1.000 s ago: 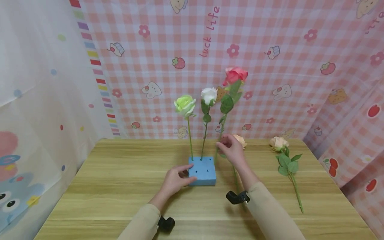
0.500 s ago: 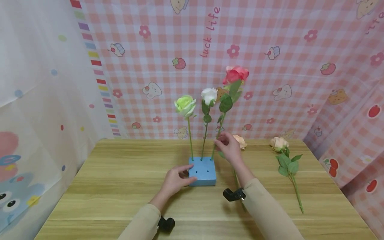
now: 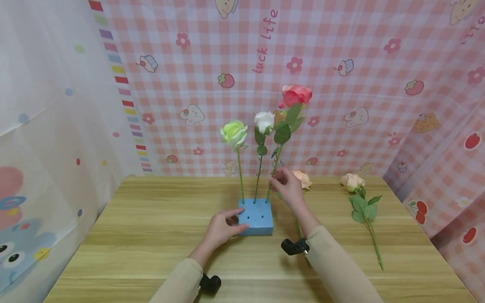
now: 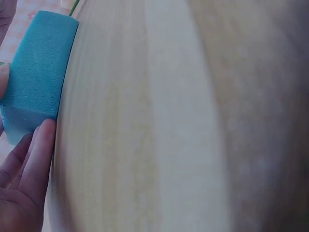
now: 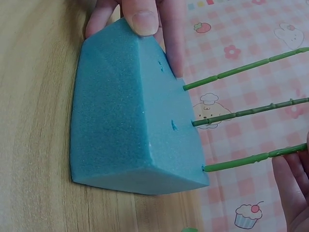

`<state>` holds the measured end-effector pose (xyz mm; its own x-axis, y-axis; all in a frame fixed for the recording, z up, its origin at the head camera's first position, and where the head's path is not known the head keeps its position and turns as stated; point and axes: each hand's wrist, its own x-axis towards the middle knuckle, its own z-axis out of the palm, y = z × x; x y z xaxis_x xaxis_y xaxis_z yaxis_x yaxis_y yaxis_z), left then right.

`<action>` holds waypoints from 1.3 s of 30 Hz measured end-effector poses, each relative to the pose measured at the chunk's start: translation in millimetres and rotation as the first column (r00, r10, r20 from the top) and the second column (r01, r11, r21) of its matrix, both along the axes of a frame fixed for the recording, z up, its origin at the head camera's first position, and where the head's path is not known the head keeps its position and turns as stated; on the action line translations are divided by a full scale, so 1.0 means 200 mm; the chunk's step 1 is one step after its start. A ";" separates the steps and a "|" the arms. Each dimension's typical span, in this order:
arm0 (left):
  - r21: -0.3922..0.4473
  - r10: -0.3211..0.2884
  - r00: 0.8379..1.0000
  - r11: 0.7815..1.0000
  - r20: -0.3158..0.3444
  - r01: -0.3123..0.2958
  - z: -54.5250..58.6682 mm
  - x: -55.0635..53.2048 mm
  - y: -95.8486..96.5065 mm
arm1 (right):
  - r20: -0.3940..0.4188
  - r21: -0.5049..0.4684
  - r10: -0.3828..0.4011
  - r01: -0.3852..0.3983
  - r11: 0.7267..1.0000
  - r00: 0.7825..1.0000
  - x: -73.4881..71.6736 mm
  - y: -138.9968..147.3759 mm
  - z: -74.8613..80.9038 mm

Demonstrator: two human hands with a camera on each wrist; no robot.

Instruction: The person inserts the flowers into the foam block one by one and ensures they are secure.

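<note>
A blue foam block (image 3: 255, 221) sits on the table with small holes in its top. My left hand (image 3: 219, 227) holds it by the left side, thumb at the front and fingers behind. My right hand (image 3: 289, 188) pinches the green stem of a pink rose (image 3: 297, 97). That stem's lower end (image 5: 210, 167) enters the back right hole in the right wrist view. Along the same back row stand a white rose (image 3: 264, 122) in the middle and a pale green rose (image 3: 233, 134) at the left. Two front holes show in the top face.
One peach rose (image 3: 353, 182) lies on the wooden table (image 3: 151, 235) at the right. Another peach rose (image 3: 302, 179) lies partly hidden behind my right hand and forearm. A pink checked curtain (image 3: 322, 147) hangs behind the table's back edge.
The pink rose's stem has moved left from beside the block into its back right hole, my right hand moving left with it. My left hand has stayed on the block.
</note>
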<state>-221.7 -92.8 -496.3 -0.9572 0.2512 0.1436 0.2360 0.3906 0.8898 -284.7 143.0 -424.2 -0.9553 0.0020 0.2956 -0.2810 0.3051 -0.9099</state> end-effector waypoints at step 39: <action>-0.001 0.006 1.000 1.000 -0.010 -0.006 -0.01 -0.01 0.00 | -0.065 0.122 0.018 -0.010 0.992 0.998 0.01 -0.02 -0.04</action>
